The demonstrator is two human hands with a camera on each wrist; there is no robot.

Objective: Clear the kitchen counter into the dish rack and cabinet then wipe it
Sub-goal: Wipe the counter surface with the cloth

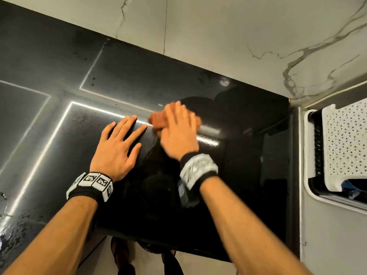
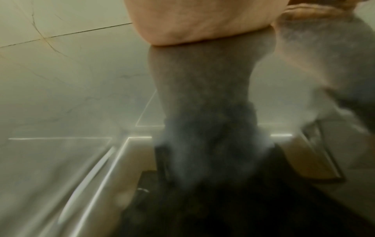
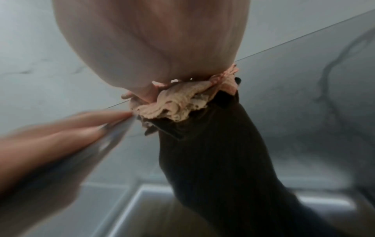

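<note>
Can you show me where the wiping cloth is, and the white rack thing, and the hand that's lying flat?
cloth (image 1: 155, 121): head view, the orange edge sticking out left of the right hand.
dish rack (image 1: 345, 143): head view, its white perforated panel.
left hand (image 1: 117, 149): head view, the back of the hand.

Glossy black counter (image 1: 59, 62) fills the left and middle of the head view, streaked with bright reflected light lines and speckled with droplets at lower left. At center frame an orange-pink cloth (image 1: 154, 121), crumpled and motion-blurred, lies bunched flat against the counter.
</note>
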